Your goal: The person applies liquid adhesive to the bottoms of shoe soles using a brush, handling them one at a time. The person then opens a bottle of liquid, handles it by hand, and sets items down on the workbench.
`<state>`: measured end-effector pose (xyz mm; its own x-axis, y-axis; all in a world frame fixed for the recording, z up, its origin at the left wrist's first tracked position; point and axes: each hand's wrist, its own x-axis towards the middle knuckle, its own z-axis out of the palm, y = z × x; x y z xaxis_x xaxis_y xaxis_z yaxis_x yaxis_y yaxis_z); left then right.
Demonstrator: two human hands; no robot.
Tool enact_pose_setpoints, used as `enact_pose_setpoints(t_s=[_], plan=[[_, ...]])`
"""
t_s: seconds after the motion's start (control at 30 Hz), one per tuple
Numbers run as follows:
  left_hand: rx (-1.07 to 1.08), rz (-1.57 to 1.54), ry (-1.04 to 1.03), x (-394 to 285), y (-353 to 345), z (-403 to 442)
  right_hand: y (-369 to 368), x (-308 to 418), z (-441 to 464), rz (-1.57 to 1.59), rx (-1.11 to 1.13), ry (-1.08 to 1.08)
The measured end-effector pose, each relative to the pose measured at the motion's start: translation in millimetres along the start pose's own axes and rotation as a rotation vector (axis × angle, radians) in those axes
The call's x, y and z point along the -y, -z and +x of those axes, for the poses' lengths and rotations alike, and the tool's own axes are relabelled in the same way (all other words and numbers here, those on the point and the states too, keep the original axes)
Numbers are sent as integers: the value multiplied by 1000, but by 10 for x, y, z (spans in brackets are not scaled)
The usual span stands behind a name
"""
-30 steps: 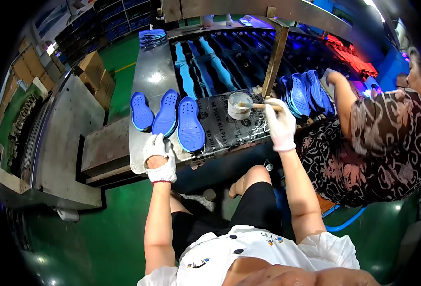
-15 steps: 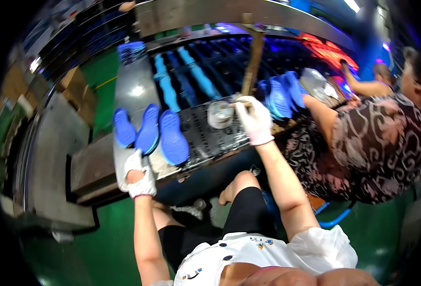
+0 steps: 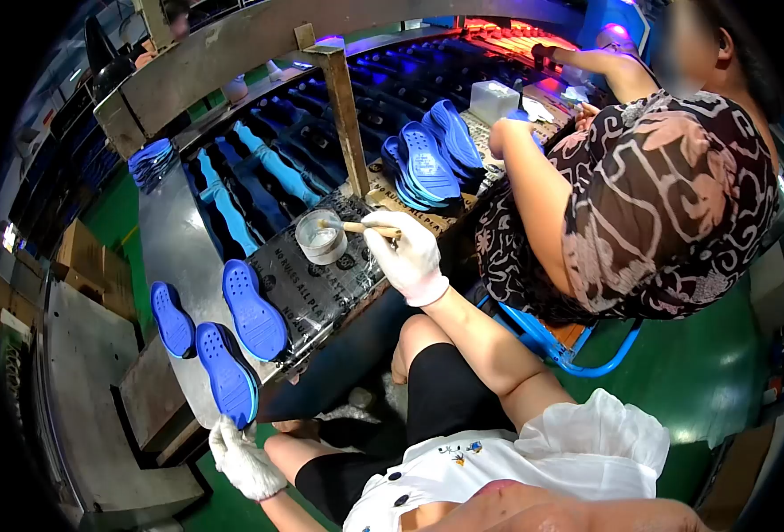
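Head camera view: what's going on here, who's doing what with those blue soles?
A person in white gloves is working at a bench. Their right hand holds what looks like a wooden-handled brush, its tip at a clear cup. Their left hand has its fingertips at the near end of a blue shoe sole. Two more soles lie close by. A co-worker sits to the right, near a group of blue soles.
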<state>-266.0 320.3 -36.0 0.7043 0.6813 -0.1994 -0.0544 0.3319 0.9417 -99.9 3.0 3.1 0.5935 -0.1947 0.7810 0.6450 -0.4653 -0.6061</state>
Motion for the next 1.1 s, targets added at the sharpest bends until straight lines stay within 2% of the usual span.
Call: enact_pose_setpoints(t_s=[0.03,0.1,0.17,0.23,0.3,0.43,0.5,0.53,0.57,0.63,0.7,0.73,0.77,0.8,0.83,0.87,0.93,0.97,1.03,1.1], plan=[[-7,5,0,18,-21,0,0,-25,-31,-24,26,-10],[-99,179,-139,105,-108,74,-3,-9,-105,-1,18,-54],[-101,203,-153,114,-98,132,15,20,-196,62,4,-120],[199,-155,78,45,-33,97,66,77,-304,140,-3,-173],[212,-490,376,82,11,78,93,148,-460,262,-32,-267],[517,-488,354,103,-63,-157,148,338,-703,332,-10,-386],[299,-324,19,102,-292,-287,172,447,-757,378,13,-404],[345,-317,-40,105,-277,-260,207,459,-763,341,71,-305],[278,-263,-54,27,-375,-301,271,517,-739,346,81,-312],[175,-150,-145,-91,-563,-387,315,654,-762,350,104,-392],[29,-74,-252,-93,-682,-473,330,730,-843,581,25,-496],[-31,49,-344,-53,-662,-477,348,756,-883,525,38,-445],[-138,239,-299,-89,-707,-534,364,768,-890,467,40,-387],[-151,261,-471,69,-603,-452,374,843,-923,444,85,-416],[-210,337,-434,-11,-680,-574,404,883,-953,405,115,-440],[-202,161,-486,-41,-776,-652,407,874,-995,460,137,-377],[-176,26,-403,8,-748,-750,432,907,-1050,446,181,-214],[-146,-51,-356,47,-730,-763,415,961,-1047,446,190,-219],[-161,-18,-330,64,-724,-747,303,1097,-1000,549,243,-148],[-178,48,-383,82,-724,-779,277,1088,-954,412,302,-25]])
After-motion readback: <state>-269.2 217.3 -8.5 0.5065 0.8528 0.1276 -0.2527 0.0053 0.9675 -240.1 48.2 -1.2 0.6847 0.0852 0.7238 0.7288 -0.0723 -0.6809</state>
